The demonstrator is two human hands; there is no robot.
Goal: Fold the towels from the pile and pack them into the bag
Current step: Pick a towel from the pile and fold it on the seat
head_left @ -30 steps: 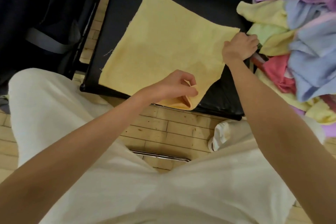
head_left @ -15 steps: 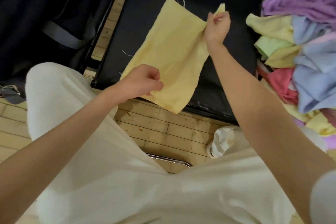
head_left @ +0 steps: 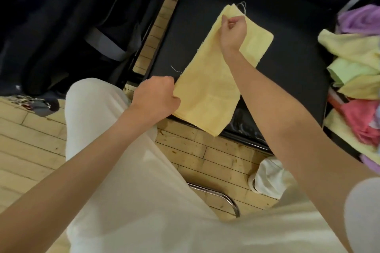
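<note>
One fold is now done: the towel (head_left: 207, 90), flat a second ago, lies halved on the bench (head_left: 287, 80), right hand (head_left: 233, 32) and left hand (head_left: 157, 96) pinching its edges; next fold pending.

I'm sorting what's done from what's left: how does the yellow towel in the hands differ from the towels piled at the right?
The yellow towel lies flat and folded on the black seat; the pile is crumpled. Both hands grip the towel; nothing touches the pile. One colour against several.

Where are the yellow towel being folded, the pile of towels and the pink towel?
yellow towel (head_left: 207, 96), head view, lower flat part.
pile of towels (head_left: 353, 51), head view, pale yellow top.
pink towel (head_left: 362, 119), head view, middle.
</note>
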